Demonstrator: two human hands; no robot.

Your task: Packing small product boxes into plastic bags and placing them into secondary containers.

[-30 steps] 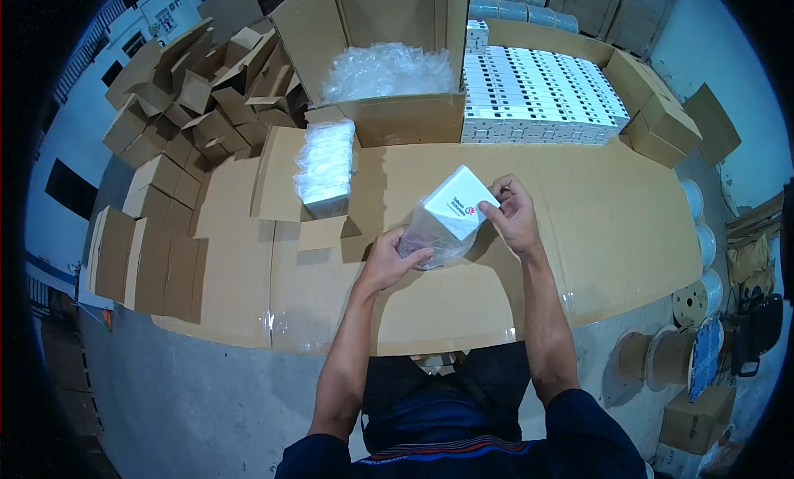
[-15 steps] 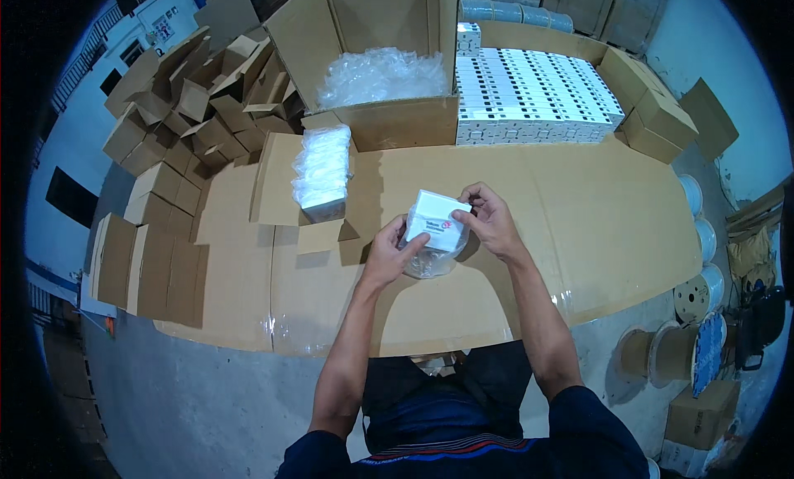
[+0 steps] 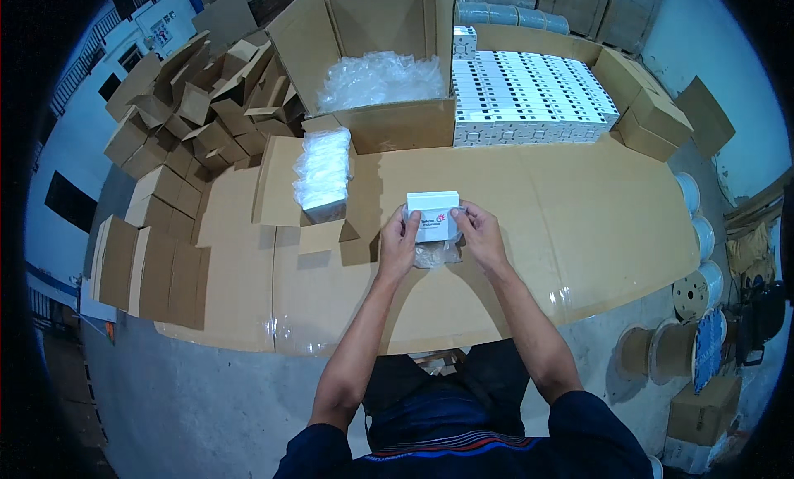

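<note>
White small box [image 3: 432, 213] sits grasped between our left hand [image 3: 400, 246] and right hand [image 3: 477, 235], fingers clenched on its sides. Clear plastic wrap [image 3: 435, 253] hangs at its six o'clock

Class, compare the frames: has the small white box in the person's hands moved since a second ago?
Yes. The small white box has shifted left and a little lower against the stack of plastic bags, turning level.

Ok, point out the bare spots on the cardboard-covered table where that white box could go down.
The table is bare right of the hands, below the rows of white boxes. Also bare: the near-left stretch below the bag stack. Crowded: far edge, with the open carton and folded cartons.
</note>
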